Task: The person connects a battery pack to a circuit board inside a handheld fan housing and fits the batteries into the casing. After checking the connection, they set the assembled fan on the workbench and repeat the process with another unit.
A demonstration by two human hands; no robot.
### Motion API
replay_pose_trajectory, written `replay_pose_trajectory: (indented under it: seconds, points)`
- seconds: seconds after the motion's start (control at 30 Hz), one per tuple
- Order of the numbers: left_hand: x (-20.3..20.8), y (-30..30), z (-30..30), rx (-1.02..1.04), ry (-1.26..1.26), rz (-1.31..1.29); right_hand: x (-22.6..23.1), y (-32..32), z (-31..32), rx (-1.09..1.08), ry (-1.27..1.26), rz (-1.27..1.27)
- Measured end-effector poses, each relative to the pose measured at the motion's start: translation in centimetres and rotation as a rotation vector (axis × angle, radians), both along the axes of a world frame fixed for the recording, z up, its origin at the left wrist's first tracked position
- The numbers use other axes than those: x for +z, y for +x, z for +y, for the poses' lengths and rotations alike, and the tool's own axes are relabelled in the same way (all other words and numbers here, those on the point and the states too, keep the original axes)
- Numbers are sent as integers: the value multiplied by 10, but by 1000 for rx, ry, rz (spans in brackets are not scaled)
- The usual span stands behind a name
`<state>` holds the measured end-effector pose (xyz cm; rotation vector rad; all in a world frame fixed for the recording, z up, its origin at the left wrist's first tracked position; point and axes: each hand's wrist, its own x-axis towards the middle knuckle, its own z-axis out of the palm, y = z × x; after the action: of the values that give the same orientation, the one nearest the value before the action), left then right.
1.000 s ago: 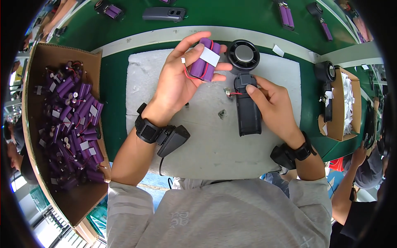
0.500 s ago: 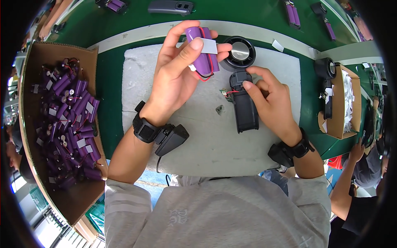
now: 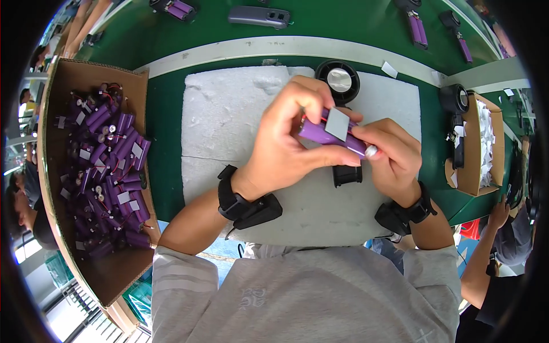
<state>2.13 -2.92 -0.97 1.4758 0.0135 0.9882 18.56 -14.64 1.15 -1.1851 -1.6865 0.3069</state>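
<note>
Over the work mat, my left hand (image 3: pixel 283 134) grips a purple battery pack (image 3: pixel 320 133) between thumb and fingers. It lies tilted, with a pale grey pad (image 3: pixel 337 124) stuck on top. At its right end my right hand (image 3: pixel 396 157) is closed in a pinch on the wire lead, whose small white connector (image 3: pixel 371 151) shows by the fingertips. Beneath both hands lies a black fan device; its round fan head (image 3: pixel 341 82) with a silver centre and the lower end of its black housing (image 3: pixel 347 176) show, while its middle is hidden.
A worn white foam mat (image 3: pixel 229 114) covers the green table. On the left stands a cardboard box (image 3: pixel 94 280) of purple battery packs. To the right, another fan device (image 3: pixel 456 100) sits beside a smaller box (image 3: pixel 472 171) of white pieces. A grey housing (image 3: pixel 259 17) lies beyond the rail.
My left hand has brought the battery pack down and right, turning it sideways. My right hand has left the black device and now pinches the pack's lead.
</note>
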Motion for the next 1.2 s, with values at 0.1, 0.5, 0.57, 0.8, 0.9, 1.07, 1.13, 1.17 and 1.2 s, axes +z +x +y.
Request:
replay_pose_trajectory:
  seconds: [0.1,0.5,0.57,0.8,0.9,1.07,1.13,1.17,1.2]
  points:
    - [1,-1,-1,-51,52,62,-3,3,-7,-9,-50,22]
    - [21,-13,22,55,334,654,-29,11,8,-277,70,603]
    - [16,-11,23,-12,321,688,-27,12,3,-226,19,712]
    - [7,-12,25,-64,301,654,-14,3,3,-159,-140,122]
    - [7,-13,25,-52,346,641,-11,-5,8,-73,-269,-8]
    - [15,-13,24,-127,260,734,-14,-9,12,-109,-150,-97]
    - [16,-13,24,-158,231,732,-11,-11,12,-138,-181,-130]
    - [15,-13,23,-156,229,733,-10,-12,11,-135,-182,-130]
    - [13,-14,22,-161,195,730,-8,-13,11,-133,-197,-127]
